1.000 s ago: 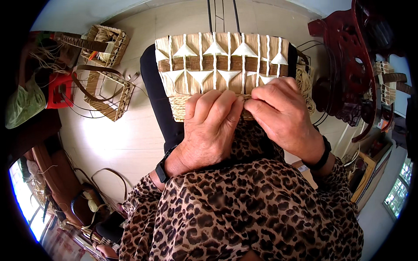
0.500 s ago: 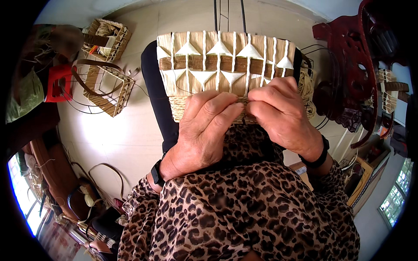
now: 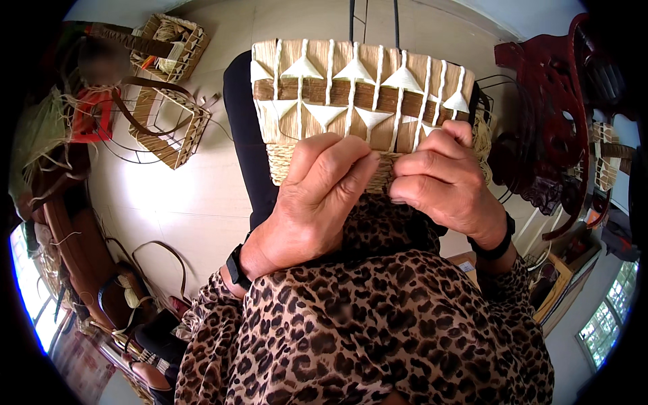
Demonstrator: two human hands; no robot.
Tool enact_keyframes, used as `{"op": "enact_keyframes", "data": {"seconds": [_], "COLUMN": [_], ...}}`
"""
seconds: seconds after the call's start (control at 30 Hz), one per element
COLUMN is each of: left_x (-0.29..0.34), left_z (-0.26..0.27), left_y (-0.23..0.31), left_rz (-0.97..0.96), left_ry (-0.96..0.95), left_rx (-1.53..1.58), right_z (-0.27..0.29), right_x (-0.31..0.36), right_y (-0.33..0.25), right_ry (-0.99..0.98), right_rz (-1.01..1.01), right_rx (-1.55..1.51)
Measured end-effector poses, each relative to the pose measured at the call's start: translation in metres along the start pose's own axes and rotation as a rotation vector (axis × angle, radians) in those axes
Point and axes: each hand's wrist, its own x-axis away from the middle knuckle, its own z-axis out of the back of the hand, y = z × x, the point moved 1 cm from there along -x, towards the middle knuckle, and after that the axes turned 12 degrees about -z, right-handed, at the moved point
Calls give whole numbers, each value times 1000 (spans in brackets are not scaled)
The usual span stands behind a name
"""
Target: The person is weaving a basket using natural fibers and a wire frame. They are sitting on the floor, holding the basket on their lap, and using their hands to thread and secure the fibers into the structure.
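Observation:
A woven basket [image 3: 324, 128] rests on my lap, its straw-coloured side facing up. White cords cross that side, along with white triangles [image 3: 356, 69] and a brown band [image 3: 324, 93]. Along its near edge runs a braided, rope-like strip [image 3: 278, 165]. My left hand [image 3: 320, 185] lies over this strip, fingers bent and tips pinched together near the middle; what they pinch is too small to make out. To its right, my right hand [image 3: 449, 182] grips the strip, curled fingers on top and thumb at the lower edge. A small gap separates the hands.
Two open baskets [image 3: 165, 135] with strap handles stand on the tiled floor at left, beside a red plastic stool [image 3: 94, 115]. People sit at the left edge. A carved dark-red wooden chair [image 3: 540, 121] stands at right. A bundle of pale fibre [image 3: 482, 145] hangs by the basket.
The basket has shifted slightly right and away from me. My hands, close together before, are a little farther apart, and my right hand has moved slightly right along the strip.

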Motion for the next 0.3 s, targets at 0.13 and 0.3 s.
{"op": "enact_keyframes", "data": {"seconds": [0.13,0.3], "left_x": [2,4], "left_z": [-9,-9], "left_y": [3,0], "left_rz": [27,-90], "left_ry": [0,-72], "left_rx": [-37,-122], "right_z": [4,4], "right_x": [-2,0], "right_y": [0,-5], "right_ry": [-6,20], "right_rz": [-46,-150], "right_rx": [-103,-152]}}
